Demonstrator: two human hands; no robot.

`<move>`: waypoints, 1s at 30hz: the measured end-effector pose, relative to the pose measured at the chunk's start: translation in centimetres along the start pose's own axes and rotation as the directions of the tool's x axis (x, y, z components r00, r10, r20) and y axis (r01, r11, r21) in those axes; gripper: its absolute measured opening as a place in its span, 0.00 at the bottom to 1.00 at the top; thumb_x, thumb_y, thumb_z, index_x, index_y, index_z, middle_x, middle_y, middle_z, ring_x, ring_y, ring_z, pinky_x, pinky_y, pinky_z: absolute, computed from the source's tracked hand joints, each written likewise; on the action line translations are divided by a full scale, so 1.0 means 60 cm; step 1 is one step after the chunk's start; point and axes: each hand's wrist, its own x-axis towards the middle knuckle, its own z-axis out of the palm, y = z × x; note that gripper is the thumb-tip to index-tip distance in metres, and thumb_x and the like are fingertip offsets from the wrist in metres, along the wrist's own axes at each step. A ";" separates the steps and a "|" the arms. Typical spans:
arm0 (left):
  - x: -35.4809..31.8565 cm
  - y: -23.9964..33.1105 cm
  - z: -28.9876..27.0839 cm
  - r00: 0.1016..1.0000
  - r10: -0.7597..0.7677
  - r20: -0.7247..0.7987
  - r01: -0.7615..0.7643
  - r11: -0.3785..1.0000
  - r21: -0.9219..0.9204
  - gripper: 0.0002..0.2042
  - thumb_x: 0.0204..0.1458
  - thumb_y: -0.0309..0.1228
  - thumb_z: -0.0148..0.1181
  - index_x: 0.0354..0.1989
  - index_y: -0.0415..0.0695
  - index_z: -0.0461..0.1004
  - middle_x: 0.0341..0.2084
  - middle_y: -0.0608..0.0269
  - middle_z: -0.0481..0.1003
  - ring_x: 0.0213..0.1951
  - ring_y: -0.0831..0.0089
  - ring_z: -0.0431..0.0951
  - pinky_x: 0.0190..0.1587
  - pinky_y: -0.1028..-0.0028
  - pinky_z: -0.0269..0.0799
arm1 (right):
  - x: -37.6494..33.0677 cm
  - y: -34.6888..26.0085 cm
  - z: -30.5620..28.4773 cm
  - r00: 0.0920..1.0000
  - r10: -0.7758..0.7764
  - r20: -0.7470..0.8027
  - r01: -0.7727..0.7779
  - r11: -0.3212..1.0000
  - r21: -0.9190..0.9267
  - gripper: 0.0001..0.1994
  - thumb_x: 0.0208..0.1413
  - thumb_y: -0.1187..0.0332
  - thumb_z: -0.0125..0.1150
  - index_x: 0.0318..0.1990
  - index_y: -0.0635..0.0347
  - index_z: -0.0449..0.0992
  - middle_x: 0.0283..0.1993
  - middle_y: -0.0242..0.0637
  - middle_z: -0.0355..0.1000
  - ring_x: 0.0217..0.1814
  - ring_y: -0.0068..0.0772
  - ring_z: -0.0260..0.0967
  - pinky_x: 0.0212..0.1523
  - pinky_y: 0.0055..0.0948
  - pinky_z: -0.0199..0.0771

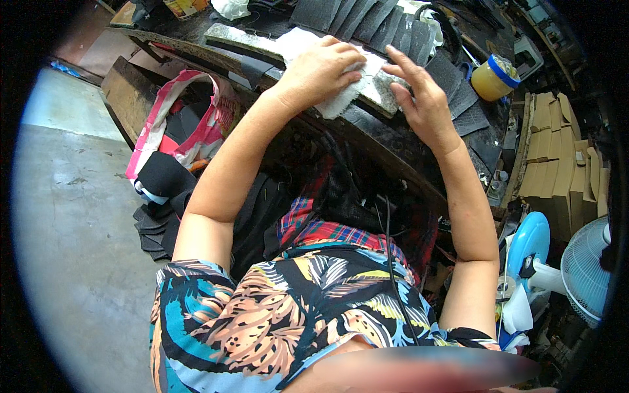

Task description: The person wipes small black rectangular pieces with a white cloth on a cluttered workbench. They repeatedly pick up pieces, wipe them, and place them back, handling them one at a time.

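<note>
On the dark workbench (367, 128) lies a long, pale, worn board (242, 40), with a crumpled white cloth (337, 105) over its middle. My left hand (321, 71) rests on this cloth, its fingers curled down and gripping the fabric. By the right end of the board is my right hand (424, 108), its fingers spread and nothing visible between them. Just beyond both hands, dark grey flat pieces (350, 18) overlap in a row. More dark pieces (468, 108) lie to the right of my right hand.
A yellowish jar with a blue lid (495, 77) stands at the bench's right. Folded cardboard (553, 157) is stacked beyond it, above a blue and white fan (583, 268). Left of my legs sits a pink-edged bag (157, 121) with dark pieces (154, 229) below it.
</note>
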 end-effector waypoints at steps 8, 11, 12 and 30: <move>-0.001 0.014 0.001 0.991 -0.013 -0.136 0.001 0.996 -0.087 0.19 0.50 0.47 0.66 0.45 0.48 0.78 0.39 0.58 0.76 0.45 0.57 0.75 0.50 0.62 0.71 | 0.003 0.007 -0.007 1.000 -0.007 -0.001 0.007 0.993 -0.121 0.30 0.56 0.75 0.60 0.68 0.51 0.63 0.38 0.37 0.78 0.42 0.40 0.75 0.47 0.38 0.75; 0.012 0.008 0.003 0.967 -0.116 -0.227 0.096 0.990 -0.100 0.17 0.50 0.44 0.67 0.42 0.47 0.80 0.39 0.58 0.76 0.46 0.57 0.75 0.48 0.62 0.72 | 0.006 0.006 -0.012 0.998 -0.021 -0.054 0.013 0.989 -0.149 0.29 0.54 0.76 0.60 0.66 0.51 0.66 0.35 0.36 0.77 0.38 0.39 0.75 0.45 0.38 0.75; 0.015 0.009 0.006 0.977 -0.100 -0.187 0.086 0.993 -0.083 0.17 0.49 0.44 0.67 0.43 0.47 0.79 0.40 0.59 0.76 0.47 0.57 0.74 0.50 0.62 0.72 | 0.006 0.005 -0.012 0.999 -0.010 -0.048 0.002 0.987 -0.160 0.29 0.54 0.77 0.60 0.66 0.50 0.67 0.35 0.36 0.77 0.38 0.39 0.75 0.44 0.38 0.75; 0.107 0.014 0.049 0.943 -0.269 -0.195 0.289 0.953 0.086 0.33 0.41 0.43 0.73 0.55 0.41 0.68 0.45 0.50 0.74 0.49 0.52 0.73 0.52 0.59 0.71 | -0.004 0.063 -0.034 0.961 0.126 -0.248 -0.182 0.959 -0.219 0.37 0.50 0.69 0.67 0.70 0.47 0.61 0.35 0.30 0.77 0.42 0.37 0.74 0.47 0.37 0.73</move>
